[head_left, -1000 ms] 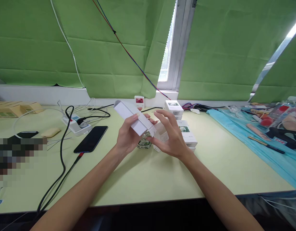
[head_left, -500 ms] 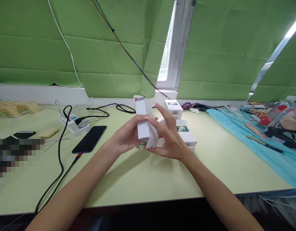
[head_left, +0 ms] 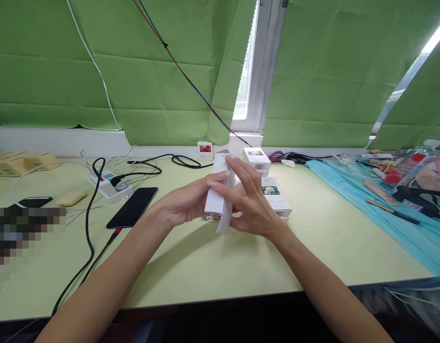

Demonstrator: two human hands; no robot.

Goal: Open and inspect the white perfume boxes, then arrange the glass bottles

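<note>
A white cardboard box [head_left: 215, 202] is held above the middle of the table, between both hands. My left hand [head_left: 187, 200] grips it from the left, thumb on its upper face. On the right side, my right hand [head_left: 250, 200] has its fingers bent around the box, fingertips on its top and side. A loose flap hangs from the box's near end. Just right of my right hand lies a white box with a flower picture [head_left: 277, 202], and behind it stands another small white box [head_left: 257, 159]. A white box with a red picture [head_left: 205, 150] stands at the back.
A phone [head_left: 132, 207] and a white power strip [head_left: 111, 188] with cables lie on the left of the table [head_left: 191, 281]. Yellowish boxes [head_left: 16, 164] sit at the far left. On the right, a blue sheet [head_left: 363, 205] carries a pen, a bottle and small items.
The held box has turned and tilted, with its near flap now hanging lower. My right fingers have closed in onto its top. The red-picture box behind shows more fully.
</note>
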